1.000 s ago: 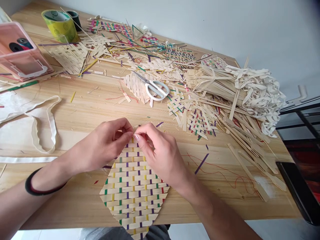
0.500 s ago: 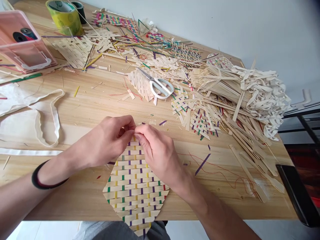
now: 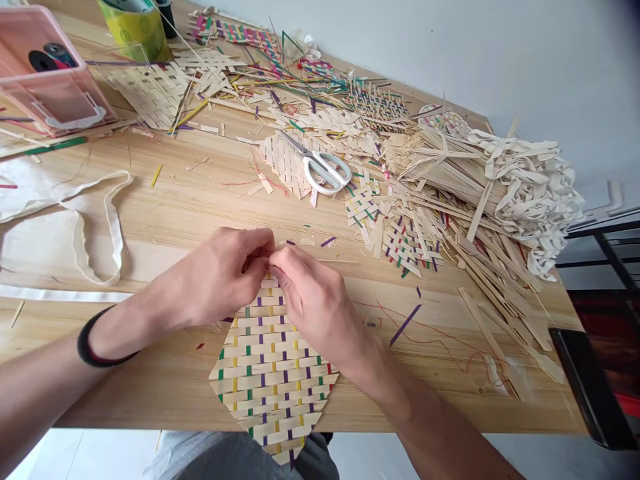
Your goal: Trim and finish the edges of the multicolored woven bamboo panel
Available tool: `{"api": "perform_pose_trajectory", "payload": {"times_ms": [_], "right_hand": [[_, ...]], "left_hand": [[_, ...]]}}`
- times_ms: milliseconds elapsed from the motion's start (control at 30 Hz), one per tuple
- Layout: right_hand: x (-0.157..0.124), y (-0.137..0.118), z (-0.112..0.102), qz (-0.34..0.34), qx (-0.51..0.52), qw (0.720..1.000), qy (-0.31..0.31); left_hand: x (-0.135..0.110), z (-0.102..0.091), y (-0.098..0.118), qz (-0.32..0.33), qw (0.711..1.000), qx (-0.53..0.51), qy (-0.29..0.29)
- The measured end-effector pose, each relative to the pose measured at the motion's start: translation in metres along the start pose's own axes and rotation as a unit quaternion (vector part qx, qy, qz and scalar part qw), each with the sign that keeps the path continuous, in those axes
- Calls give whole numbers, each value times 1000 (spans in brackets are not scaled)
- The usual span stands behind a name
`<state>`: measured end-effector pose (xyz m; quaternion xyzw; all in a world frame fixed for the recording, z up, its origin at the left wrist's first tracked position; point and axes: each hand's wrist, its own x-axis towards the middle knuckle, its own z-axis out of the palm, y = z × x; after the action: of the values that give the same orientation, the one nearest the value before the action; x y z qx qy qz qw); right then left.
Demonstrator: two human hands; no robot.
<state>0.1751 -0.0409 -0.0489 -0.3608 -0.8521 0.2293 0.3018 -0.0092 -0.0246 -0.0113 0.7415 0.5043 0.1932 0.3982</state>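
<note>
A woven panel (image 3: 275, 373) of pale flat strips, crossed by purple, yellow and green ones, lies in front of me, its lower tip jutting past the table's near edge. Both hands meet at its narrow far tip. With curled fingers, my left hand (image 3: 235, 270) pinches there; a dark band circles that wrist. My right hand (image 3: 313, 297) closes on the same tip from the right, thumb and forefinger pressed together. The fingers hide the very end of the panel. White-handled scissors (image 3: 326, 172) rest beyond the hands on a pale woven scrap (image 3: 287, 163).
A pink plastic box (image 3: 55, 100) and a yellow tape roll (image 3: 137, 30) stand at the far left. White elastic (image 3: 117, 233) loops on the left. Strips, woven scraps and a bundle of white bands (image 3: 530, 187) pile up behind and right. A black phone-like object (image 3: 593, 390) sits at the right edge.
The view has shifted slightly, so the table's things sit a little differently in the picture. Both hands stay pinched at the panel's far tip, with only small finger movement.
</note>
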Motion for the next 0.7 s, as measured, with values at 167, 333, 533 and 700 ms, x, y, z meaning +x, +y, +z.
{"api": "perform_pose_trajectory", "payload": {"times_ms": [167, 333, 533, 700], "right_hand": [[-2, 2, 2, 1, -8, 1000, -7], [-2, 1, 2, -1, -21, 1000, -9], [-2, 2, 4, -5, -20, 1000, -6], [-2, 3, 5, -7, -11, 1000, -4]], "left_hand": [[0, 2, -1, 15, 1000, 19, -5], [0, 2, -2, 25, 999, 29, -5], [1, 3, -3, 47, 998, 42, -2], [2, 5, -4, 54, 997, 46, 8]]}}
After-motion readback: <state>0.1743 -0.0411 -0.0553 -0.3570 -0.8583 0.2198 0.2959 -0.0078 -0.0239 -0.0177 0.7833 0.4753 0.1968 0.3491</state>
